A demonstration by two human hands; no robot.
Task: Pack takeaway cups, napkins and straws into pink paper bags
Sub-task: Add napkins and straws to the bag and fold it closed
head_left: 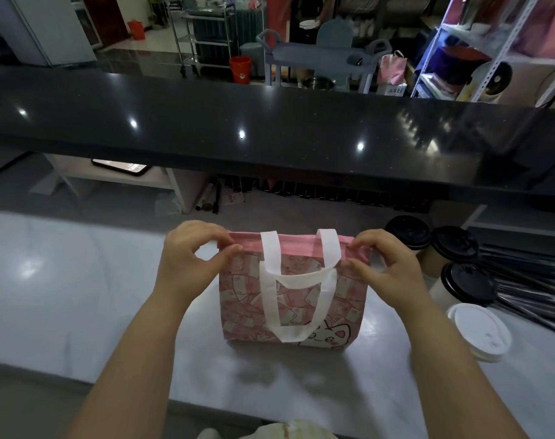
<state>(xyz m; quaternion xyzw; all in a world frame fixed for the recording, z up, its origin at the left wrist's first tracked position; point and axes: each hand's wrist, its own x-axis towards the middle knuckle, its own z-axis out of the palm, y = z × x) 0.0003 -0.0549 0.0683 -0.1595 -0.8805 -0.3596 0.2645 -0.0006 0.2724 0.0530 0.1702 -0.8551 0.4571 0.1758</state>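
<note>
A pink paper bag [346, 299] with a cat print and white handles stands upright on the pale counter [80, 296] in front of me. My left hand [187, 261] pinches the bag's top left corner between thumb and fingers. At the top right corner, my right hand [387, 264] pinches the rim the same way. The bag's mouth is pressed nearly flat, so its inside is hidden. Three takeaway cups with black lids [453, 245] stand just right of the bag. A white-lidded cup [478, 331] stands nearer me. Dark straws [529, 289] lie in a pile at the far right.
A raised black bar top [238, 128] runs across behind the counter. Under it sit a white shelf with a phone [119, 166] and a row of dark bottles [333, 191]. Carts, a red bucket [239, 69] and shelving stand in the room beyond.
</note>
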